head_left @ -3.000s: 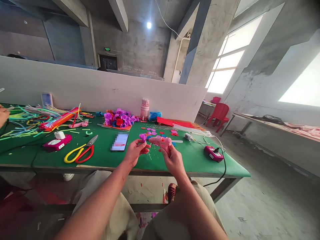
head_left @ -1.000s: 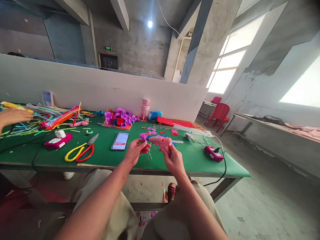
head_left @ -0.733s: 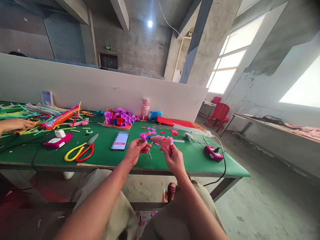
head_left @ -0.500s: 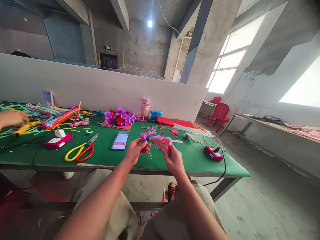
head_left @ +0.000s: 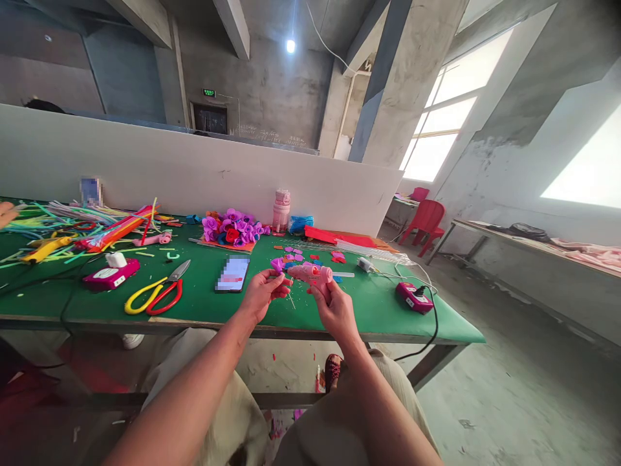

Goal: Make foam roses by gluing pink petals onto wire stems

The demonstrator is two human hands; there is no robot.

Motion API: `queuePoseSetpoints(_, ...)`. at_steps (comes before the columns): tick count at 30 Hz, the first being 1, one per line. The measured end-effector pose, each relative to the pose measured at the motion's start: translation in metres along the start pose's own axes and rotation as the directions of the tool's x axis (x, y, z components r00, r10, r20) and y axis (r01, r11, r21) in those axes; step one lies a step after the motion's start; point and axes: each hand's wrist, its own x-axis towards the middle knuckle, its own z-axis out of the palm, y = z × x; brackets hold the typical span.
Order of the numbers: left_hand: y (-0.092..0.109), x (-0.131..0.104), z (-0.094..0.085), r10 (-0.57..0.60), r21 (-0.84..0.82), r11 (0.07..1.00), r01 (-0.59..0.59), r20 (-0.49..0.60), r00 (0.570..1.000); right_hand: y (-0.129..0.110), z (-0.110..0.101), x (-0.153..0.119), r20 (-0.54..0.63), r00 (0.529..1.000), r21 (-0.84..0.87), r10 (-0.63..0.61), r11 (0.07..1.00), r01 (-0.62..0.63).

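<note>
My right hand (head_left: pixel 334 309) is closed around the handle of a pink hot glue gun (head_left: pixel 313 275), with a pale glue stick (head_left: pixel 344 275) poking out of its back end. The gun's nozzle points left, at a small purple paper flower (head_left: pixel 277 264). My left hand (head_left: pixel 264 294) pinches this flower by its thin stem (head_left: pixel 292 300), part of which shows below the fingers. Whether the nozzle touches the petals I cannot tell. Behind both hands, loose purple, red and blue petals (head_left: pixel 294 251) lie scattered on the green table (head_left: pixel 194 307).
Scissors (head_left: pixel 160 291) and a phone (head_left: pixel 233 273) lie to my left, with a pile of purple flowers (head_left: pixel 235 226) behind. A pink bottle (head_left: pixel 281 210) stands near the partition. Power sockets (head_left: pixel 112 273) sit on either side. A co-worker's hand (head_left: pixel 6 213) shows at the far left edge.
The co-worker's hand at the far left has drawn back toward the frame edge. My own hands, the glue gun and the flower look nearly still.
</note>
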Motion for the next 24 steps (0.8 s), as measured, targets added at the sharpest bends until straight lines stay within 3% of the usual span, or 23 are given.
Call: queuePoseSetpoints(24,0.0015,-0.0021,0.0011,0.002,0.013,1.0,-0.003,0.006,1.0,-0.0021,-0.0006,-0.0004,0.009,1.0,0.026,-0.002,1.0,0.002)
